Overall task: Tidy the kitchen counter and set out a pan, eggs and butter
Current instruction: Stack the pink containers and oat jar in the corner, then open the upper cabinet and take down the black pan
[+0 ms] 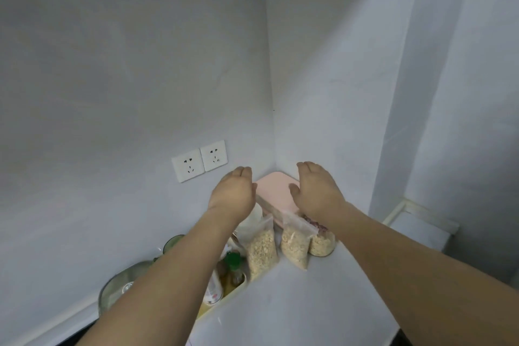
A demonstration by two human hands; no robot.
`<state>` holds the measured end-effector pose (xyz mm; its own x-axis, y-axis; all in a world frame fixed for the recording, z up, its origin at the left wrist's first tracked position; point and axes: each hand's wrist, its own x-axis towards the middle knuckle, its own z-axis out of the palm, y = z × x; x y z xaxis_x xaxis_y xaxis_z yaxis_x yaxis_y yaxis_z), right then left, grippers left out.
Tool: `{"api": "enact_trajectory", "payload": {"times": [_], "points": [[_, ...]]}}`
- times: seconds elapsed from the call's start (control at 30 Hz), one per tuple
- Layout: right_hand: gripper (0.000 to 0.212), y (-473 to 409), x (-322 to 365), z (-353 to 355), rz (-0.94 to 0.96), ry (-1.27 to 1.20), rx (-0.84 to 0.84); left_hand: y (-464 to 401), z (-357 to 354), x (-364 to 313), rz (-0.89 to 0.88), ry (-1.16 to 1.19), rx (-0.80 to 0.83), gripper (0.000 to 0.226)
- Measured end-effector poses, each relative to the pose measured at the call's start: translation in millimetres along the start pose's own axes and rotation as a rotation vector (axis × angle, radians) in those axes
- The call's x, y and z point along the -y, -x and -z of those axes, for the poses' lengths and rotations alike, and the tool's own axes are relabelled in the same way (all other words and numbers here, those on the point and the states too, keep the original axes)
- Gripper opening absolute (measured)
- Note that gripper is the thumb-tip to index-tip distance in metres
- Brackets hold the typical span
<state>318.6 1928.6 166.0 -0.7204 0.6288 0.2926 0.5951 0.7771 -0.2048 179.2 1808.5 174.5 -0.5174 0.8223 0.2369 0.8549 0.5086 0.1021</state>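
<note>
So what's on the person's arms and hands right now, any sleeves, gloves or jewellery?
Nothing shows. Both forearms are bare along all that is in view, with no sleeve edge in frame. The left hand and right hand wear no gloves, and no rings, watch or bracelet are visible on the sides facing the camera.

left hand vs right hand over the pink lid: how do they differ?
The left hand hangs beside the pink lid, off its left edge, while the right hand is over the lid itself. The left hand's fingers are bunched together; the right hand's thumb is spread apart. Shared: both palms down, fingers fairly straight, gripping nothing.
</note>
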Motion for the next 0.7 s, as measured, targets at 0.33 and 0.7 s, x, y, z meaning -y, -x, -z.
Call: {"api": "enact_trajectory", "payload": {"times": [0.33,0.7], "points": [[0.053,42,27,115,0.057,-0.06,-0.14,43,120,-35,-0.029,-0.062,-0.19,0.044],[0.047,73,53,212,0.105,-0.064,-0.313,75,225,-68,-0.091,-0.12,-0.384,0.048]]}}
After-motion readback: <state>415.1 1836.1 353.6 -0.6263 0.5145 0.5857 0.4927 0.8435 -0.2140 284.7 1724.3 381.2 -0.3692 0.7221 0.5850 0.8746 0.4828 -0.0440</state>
